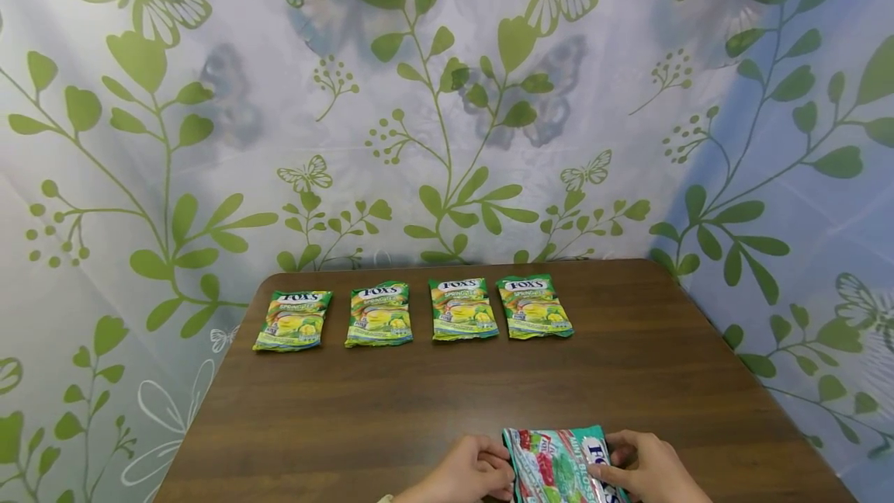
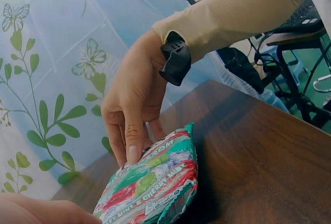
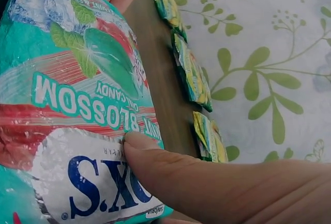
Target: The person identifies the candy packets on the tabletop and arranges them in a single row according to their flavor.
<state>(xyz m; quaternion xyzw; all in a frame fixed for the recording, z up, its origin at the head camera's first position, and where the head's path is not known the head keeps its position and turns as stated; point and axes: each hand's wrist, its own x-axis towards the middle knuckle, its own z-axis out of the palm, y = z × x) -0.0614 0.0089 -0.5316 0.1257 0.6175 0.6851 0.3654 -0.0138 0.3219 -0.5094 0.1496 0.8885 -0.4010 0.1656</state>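
A teal and red Fox's candy bag, printed with mint and cherry pictures, is held at the table's near edge, its lettering turned sideways in the head view. My right hand grips the logo end, the thumb laid across the front and the other fingers mostly hidden behind the bag. At the opposite end my left hand holds the edge with curled fingers. In the left wrist view the bag is tilted above the tabletop, and part of the left hand shows low in the corner.
Several green and yellow Fox's Spring Tea candy bags lie in a row along the back of the brown table. Behind it hangs a curtain with green leaves and butterflies. A dark stand is beyond the table's side.
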